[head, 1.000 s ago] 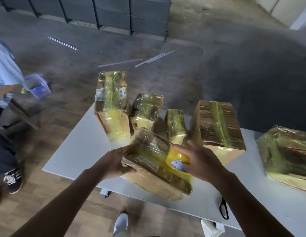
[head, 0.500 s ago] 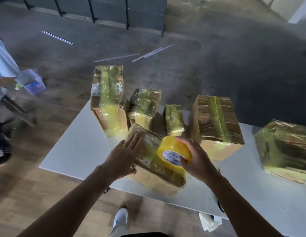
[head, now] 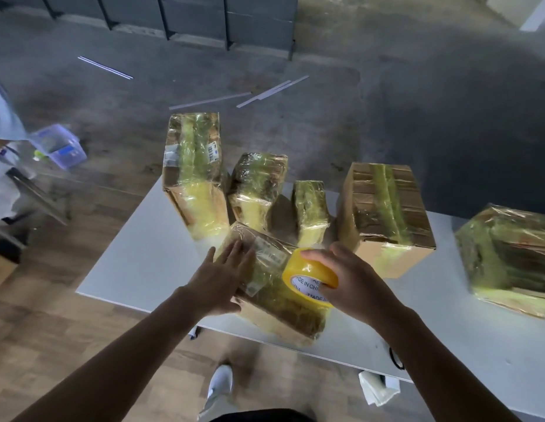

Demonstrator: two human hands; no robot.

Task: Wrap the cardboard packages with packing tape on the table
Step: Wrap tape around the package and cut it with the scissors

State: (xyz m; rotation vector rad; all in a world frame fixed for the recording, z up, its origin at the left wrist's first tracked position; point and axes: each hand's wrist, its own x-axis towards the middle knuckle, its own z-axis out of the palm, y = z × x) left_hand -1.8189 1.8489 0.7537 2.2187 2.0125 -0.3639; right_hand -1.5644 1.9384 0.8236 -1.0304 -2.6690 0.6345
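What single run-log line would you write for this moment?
left hand: flat on near package | right hand: grips tape roll at that package

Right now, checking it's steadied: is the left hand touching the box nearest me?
Touching. The head view shows the left hand flat on top of the box, fingers straight; the right hand grips the tape roll.

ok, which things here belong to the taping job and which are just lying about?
Job: tape roll in the right hand; package under the flat left hand; other taped packages; table.
Lying about: white strips on the floor; clear plastic tub, far left; white paper below the table edge.
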